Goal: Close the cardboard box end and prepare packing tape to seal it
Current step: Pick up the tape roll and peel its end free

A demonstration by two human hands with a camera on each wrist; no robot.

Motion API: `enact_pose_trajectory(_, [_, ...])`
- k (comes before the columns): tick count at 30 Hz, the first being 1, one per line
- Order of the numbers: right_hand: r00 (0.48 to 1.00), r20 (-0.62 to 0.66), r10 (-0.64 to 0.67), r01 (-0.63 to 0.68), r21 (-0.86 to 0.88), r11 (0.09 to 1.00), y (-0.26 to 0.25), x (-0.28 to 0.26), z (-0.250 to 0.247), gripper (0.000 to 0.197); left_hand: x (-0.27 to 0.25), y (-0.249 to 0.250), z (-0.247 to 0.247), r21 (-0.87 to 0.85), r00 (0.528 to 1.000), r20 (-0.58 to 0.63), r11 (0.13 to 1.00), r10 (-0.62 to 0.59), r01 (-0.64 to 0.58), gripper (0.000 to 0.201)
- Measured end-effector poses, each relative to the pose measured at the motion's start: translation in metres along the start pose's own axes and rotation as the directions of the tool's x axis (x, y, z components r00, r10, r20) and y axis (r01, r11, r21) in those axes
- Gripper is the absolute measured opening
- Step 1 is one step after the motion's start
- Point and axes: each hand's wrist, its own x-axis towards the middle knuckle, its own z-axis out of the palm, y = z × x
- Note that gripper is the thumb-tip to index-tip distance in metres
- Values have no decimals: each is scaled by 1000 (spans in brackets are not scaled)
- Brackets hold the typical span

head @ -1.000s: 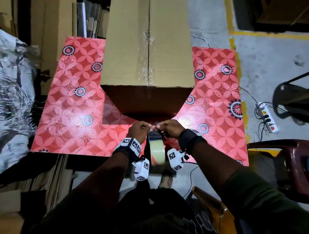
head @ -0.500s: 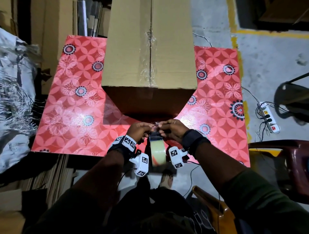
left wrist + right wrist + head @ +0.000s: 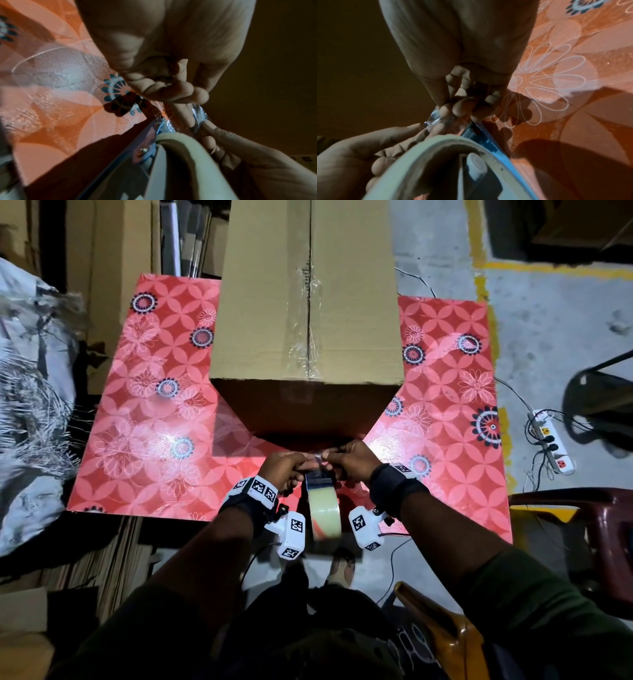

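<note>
A long cardboard box (image 3: 305,302) lies on the red flowered table (image 3: 147,405), its dark near end (image 3: 301,409) facing me with the flaps folded in. Just in front of it I hold a blue tape dispenser (image 3: 318,479) with a pale roll of packing tape (image 3: 323,515). My left hand (image 3: 284,467) and right hand (image 3: 352,460) meet above the dispenser's front. Both pinch the crumpled clear tape end (image 3: 318,457). The left wrist view shows that tape end (image 3: 199,115) between fingertips; the right wrist view shows the tape end (image 3: 436,116) above the roll (image 3: 428,155).
Clear tape runs along the box's top seam (image 3: 308,330). Flat cardboard sheets (image 3: 113,268) stand behind the table at left, beside a grey wrapped bundle (image 3: 30,392). A power strip (image 3: 551,443) with cables lies on the concrete floor at right, near a dark red chair (image 3: 582,529).
Both hands stay together at the tape end in front of the box; only the fingers shift slightly. The box has not moved.
</note>
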Motion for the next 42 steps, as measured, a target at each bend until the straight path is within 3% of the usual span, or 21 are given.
enact_pose_trajectory(7, [996,61,67,-75,140,987,-9,-10,-2,26,-2,9,0,73,998,-59,997,23,-19,25])
enact_pose_trajectory(14, [983,77,168,-174,88,981,-13,-5,-4,42,-4,13,-1,2,998,-53,999,37,-37,33])
enact_pose_trajectory(19, [979,10,203,-203,10,979,-22,-6,-1,34,-7,15,2,83,995,-78,995,64,-57,29])
enact_pose_trajectory(25, [967,-50,248,-250,-22,968,-32,-7,2,10,-1,22,0,182,995,-97,983,8,10,11])
enact_pose_trajectory(28, [958,-44,283,-285,-60,957,-34,-6,1,14,1,27,-3,231,997,-71,972,-24,40,15])
enact_pose_trajectory(31, [956,-32,293,-294,-47,955,-37,-6,-1,4,3,27,-6,254,997,-45,965,-57,66,19])
enact_pose_trajectory(38, [960,-83,268,-277,-134,951,-42,-11,-5,17,3,24,-5,242,994,-49,965,-93,102,16])
enact_pose_trajectory(42, [966,-31,256,-256,-240,937,-40,-6,-3,16,-1,20,0,270,992,-3,955,-123,120,15])
